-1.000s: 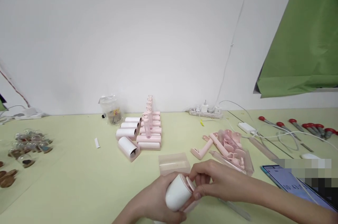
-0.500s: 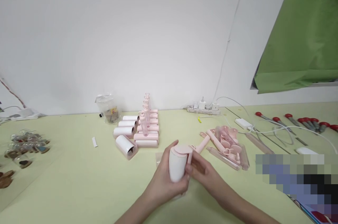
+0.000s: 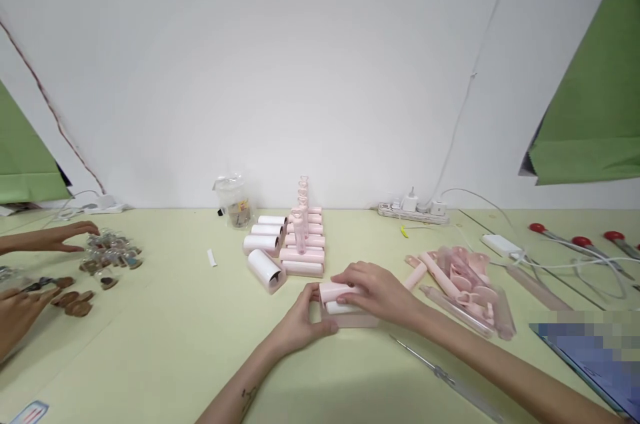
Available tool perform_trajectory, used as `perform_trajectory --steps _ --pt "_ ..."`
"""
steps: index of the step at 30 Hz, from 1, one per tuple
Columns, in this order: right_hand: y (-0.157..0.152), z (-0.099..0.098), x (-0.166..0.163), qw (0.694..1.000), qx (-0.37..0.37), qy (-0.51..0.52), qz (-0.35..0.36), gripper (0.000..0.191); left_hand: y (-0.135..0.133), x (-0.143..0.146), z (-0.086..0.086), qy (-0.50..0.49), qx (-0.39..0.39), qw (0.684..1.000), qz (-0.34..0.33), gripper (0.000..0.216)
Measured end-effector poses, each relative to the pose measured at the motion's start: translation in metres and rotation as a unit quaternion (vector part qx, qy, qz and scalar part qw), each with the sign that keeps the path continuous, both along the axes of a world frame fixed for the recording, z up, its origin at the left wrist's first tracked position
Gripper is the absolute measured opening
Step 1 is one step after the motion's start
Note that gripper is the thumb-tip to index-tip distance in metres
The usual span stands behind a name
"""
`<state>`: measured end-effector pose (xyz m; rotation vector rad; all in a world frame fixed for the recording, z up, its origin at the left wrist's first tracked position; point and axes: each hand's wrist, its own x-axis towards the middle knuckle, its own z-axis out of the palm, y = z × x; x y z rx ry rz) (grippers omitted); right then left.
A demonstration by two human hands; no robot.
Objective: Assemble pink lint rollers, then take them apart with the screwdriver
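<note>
A lint roller with a pink cover and white paper roll (image 3: 334,307) lies sideways in a clear case (image 3: 357,322) on the table in front of me. My left hand (image 3: 301,323) wraps the left end of the case, thumb along its near side. From above and the right, my right hand (image 3: 369,287) grips the roller, fingers bent over the pink cover. My palm and fingers hide its right end. Beyond my hands stands a row of pink-covered rollers (image 3: 303,255) with upright clear pink handles. White rolls (image 3: 264,266) in clear cases line up left of them.
Right of my hands is a heap of pink handles and clear parts (image 3: 463,281). A thin metal-tipped tool (image 3: 435,369) lies near my right forearm. A power strip (image 3: 413,212) sits by the wall. At left, another person's hands (image 3: 70,236) are near small glass domes (image 3: 110,249).
The roller has gone from upright in my hands to lying sideways on the table. My right hand has moved over its top. The view has swung left, bringing another person's hands in.
</note>
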<state>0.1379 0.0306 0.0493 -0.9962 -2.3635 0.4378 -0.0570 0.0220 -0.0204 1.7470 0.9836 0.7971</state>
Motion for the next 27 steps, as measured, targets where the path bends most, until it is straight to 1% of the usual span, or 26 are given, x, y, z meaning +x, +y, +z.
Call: perform_trajectory --steps 4,8,10,12,16,18,21,24,27 --pt "-0.005 -0.004 -0.007 0.999 0.032 -0.037 -0.009 0.020 0.000 -0.002 0.003 0.006 -0.010 1.000 0.007 0.054" --pt "-0.003 0.000 -0.005 0.998 0.039 -0.028 -0.028 0.020 0.002 -0.003 0.001 -0.002 -0.008 1.000 0.004 0.056" --pt "-0.002 -0.002 -0.005 0.999 0.035 -0.021 -0.031 0.020 0.002 -0.003 0.001 -0.006 -0.009 1.000 0.001 0.055" --pt "-0.001 -0.008 -0.005 0.999 0.028 -0.022 -0.031 0.020 0.002 -0.004 0.001 -0.002 -0.014 1.000 0.001 0.052" --pt "-0.007 -0.027 -0.011 0.999 0.013 -0.031 -0.033 0.016 0.001 -0.003 0.002 0.003 -0.024 1.000 0.000 0.053" --pt "-0.009 -0.031 -0.010 0.999 0.008 -0.032 -0.037 0.017 0.001 -0.003 0.003 -0.001 -0.028 1.000 0.000 0.053" --pt "-0.004 -0.021 0.006 0.997 0.018 -0.044 -0.055 0.025 0.001 -0.003 0.003 -0.003 -0.022 1.000 0.002 0.049" --pt "0.010 -0.003 0.042 0.994 0.022 -0.081 -0.072 0.036 0.001 -0.004 0.004 0.009 -0.018 1.000 -0.007 0.045" --pt "0.020 0.004 0.078 0.988 -0.005 -0.138 -0.068 0.030 0.000 -0.005 0.007 0.034 -0.023 0.999 -0.024 0.045"
